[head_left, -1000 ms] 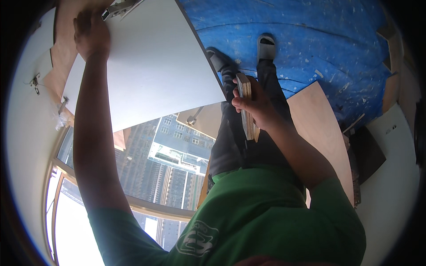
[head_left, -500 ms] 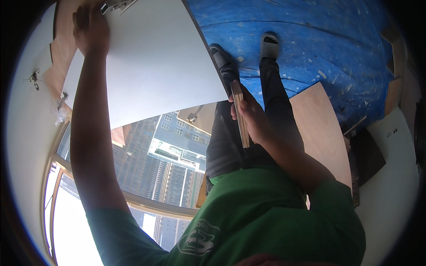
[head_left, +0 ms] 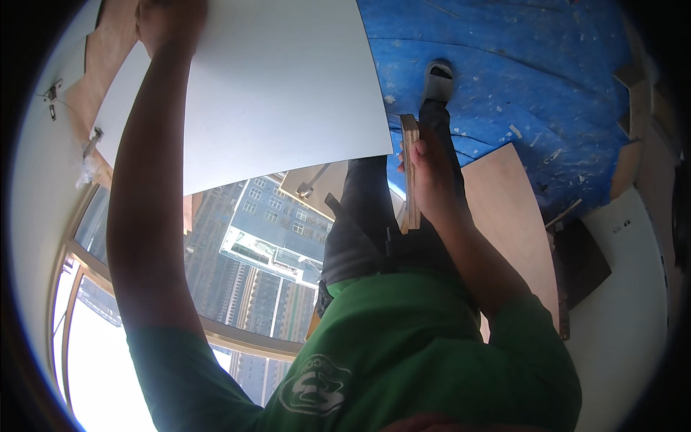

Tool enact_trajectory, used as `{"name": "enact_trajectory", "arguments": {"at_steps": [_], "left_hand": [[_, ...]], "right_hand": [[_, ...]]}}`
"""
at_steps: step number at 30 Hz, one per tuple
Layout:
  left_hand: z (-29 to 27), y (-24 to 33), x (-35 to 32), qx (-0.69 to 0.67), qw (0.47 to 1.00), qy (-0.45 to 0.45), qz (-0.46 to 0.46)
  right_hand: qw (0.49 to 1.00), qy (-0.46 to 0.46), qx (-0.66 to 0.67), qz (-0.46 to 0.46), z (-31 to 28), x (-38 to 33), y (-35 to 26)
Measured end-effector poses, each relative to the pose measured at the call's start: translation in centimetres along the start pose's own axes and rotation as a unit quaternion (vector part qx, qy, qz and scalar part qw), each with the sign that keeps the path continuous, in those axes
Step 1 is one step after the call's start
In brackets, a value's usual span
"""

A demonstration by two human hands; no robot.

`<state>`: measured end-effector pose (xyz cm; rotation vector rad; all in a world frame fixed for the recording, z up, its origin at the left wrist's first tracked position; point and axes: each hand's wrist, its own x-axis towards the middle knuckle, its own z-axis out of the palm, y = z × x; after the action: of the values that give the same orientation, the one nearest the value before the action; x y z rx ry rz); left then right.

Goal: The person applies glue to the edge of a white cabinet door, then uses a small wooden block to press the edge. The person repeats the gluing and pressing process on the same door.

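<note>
A large white panel [head_left: 281,79] with a dark right edge spreads across the upper left. My left hand [head_left: 171,25] is at the panel's far left edge, its fingers bent and partly cut off by the top of the picture; it seems to grip the panel there. In front of my legs my right hand [head_left: 437,183] is closed round a narrow plywood piece [head_left: 411,173], held nearly upright with its layered edge showing. The plywood piece stands just right of the panel's near right corner, with a small gap between them.
Blue sheeting [head_left: 518,79] with pale specks covers the floor. A plywood sheet [head_left: 511,209] stands right of my legs, beside a dark board [head_left: 583,263] and a white board [head_left: 626,288]. Below the panel is a window [head_left: 266,237]. Metal hinges [head_left: 92,140] are at the left.
The white panel and my left hand have shifted up and right in view. My right hand has moved slightly right with the plywood piece, which is more upright. One foot is now hidden.
</note>
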<state>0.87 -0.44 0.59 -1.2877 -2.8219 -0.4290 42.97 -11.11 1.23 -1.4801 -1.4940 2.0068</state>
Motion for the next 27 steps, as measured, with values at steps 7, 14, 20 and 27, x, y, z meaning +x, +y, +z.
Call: {"name": "enact_trajectory", "arguments": {"at_steps": [7,14,20,27], "left_hand": [[-0.2,-1.1,0.1,-0.014,1.0,-0.015,0.0],[2.0,-4.0,0.5,0.046,0.996,0.008,0.077],[1.7,-5.9,1.3,0.153,0.982,0.019,0.112],[1.1,-5.4,0.8,0.139,0.972,0.02,0.187]], "right_hand": [[0.97,0.008,-0.18,-0.163,0.9,5.5,-4.0],[0.969,0.042,-0.154,-0.19,0.9,1.8,-2.5],[0.946,0.101,-0.152,-0.267,1.8,11.1,0.0],[0.951,-0.082,0.231,0.189,-0.4,5.8,-0.4]]}}
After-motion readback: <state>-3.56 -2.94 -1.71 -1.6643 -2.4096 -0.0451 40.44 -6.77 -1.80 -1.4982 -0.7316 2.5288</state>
